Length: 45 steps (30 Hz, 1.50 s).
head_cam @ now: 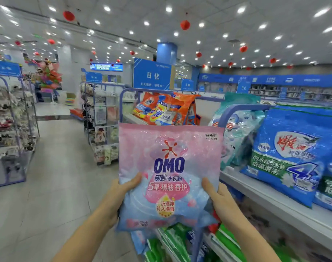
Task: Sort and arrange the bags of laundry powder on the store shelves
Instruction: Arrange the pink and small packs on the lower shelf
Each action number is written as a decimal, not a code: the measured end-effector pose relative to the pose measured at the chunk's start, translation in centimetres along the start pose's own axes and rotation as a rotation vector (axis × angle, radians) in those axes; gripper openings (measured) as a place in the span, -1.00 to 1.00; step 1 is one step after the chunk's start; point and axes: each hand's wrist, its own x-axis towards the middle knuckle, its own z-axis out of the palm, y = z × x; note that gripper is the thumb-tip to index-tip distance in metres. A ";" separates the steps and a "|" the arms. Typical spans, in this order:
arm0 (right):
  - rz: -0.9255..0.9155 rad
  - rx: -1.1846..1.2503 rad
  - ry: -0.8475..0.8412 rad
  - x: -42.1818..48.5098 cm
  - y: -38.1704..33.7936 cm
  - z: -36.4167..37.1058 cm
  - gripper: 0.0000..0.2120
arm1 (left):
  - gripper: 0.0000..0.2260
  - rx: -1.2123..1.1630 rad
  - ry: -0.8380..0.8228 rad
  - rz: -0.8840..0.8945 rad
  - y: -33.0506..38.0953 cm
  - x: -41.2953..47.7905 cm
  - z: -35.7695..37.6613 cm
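I read on pink bag [170,167]: "OMO", "5星精油香护"; its sticker [211,136]: "10.00". Blue bag [293,157]: big "4". Orange bag [149,103]: "OMO". Sign [152,75]: "日化".

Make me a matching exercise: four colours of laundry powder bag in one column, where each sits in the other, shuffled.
Bags
1. pink bag
2. orange bags
3. blue bags
4. green bags

Places
A. leaning on the shelf at right
B. low down, beneath the held bag
C. gripped by the left hand and right hand
D. piled farther back, beyond the held bag

Pairs: 1-C, 2-D, 3-A, 4-B
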 end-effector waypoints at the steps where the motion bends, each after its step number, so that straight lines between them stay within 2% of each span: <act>1: -0.011 -0.012 0.017 1.6 0.2 1.5 -0.78 | -0.57 0.018 -0.017 -0.008 0.7 1.6 -1.5; 6: -0.075 0.020 0.134 9.1 1.9 6.4 -0.80 | -0.52 -0.045 -0.147 -0.135 3.3 9.0 -7.5; 9: -0.066 0.062 0.261 13.4 2.9 7.8 -0.72 | -0.31 -0.059 -0.204 -0.154 3.5 13.0 -9.3; 11: -0.055 0.095 0.348 16.7 3.4 7.9 -0.70 | -0.17 0.092 -0.185 -0.074 3.3 16.3 -8.9; 12: -0.056 0.090 0.377 18.4 3.5 7.8 -0.71 | -0.18 0.179 -0.156 -0.021 3.2 18.0 -8.3; 15: -0.097 0.062 0.399 23.4 3.2 6.9 -0.81 | -0.49 0.275 -0.104 0.079 3.6 23.6 -7.0; 16: -0.113 0.059 0.370 25.0 3.0 6.3 -0.75 | -0.54 0.276 -0.098 0.095 3.7 25.6 -6.7; 18: -0.135 0.095 0.281 27.6 2.7 5.1 -0.58 | -0.55 0.259 -0.083 0.128 4.0 29.3 -6.2; 21: -0.153 0.082 0.233 29.9 3.0 3.9 -0.59 | -0.57 0.233 -0.076 0.162 4.4 34.1 -5.1; 26: -0.113 -0.376 0.264 31.9 3.4 2.1 -0.39 | -0.68 0.190 -0.212 0.166 3.8 40.2 -2.1; 28: -0.049 -0.479 0.249 32.4 2.9 1.1 -0.35 | -0.78 0.223 -0.286 0.179 3.5 42.4 -1.0; 30: -0.049 -0.561 0.254 32.6 2.4 0.0 -0.31 | -0.77 0.298 -0.403 0.228 3.6 44.6 -0.2; 32: -0.076 -0.662 0.314 33.1 2.0 -0.8 -0.27 | -0.79 0.374 -0.512 0.296 3.6 47.1 0.6; 35: -0.125 -0.750 0.444 33.9 1.6 -1.4 -0.23 | -0.94 0.448 -0.622 0.369 3.1 50.6 1.9; 38: -0.120 -0.746 0.623 34.6 2.1 -2.4 -0.20 | -0.80 0.429 -0.724 0.370 2.8 53.1 3.5; 40: -0.075 -0.687 0.727 35.0 2.2 -3.0 -0.25 | -0.68 0.326 -0.840 0.267 2.3 54.8 4.6; 43: 0.039 -0.663 0.662 35.7 1.7 -3.3 -0.18 | -0.64 0.223 -0.965 0.092 1.4 56.6 6.7; 45: 0.094 -0.503 0.610 36.6 1.7 -3.3 -0.17 | -0.66 0.214 -0.958 0.032 1.0 57.4 8.1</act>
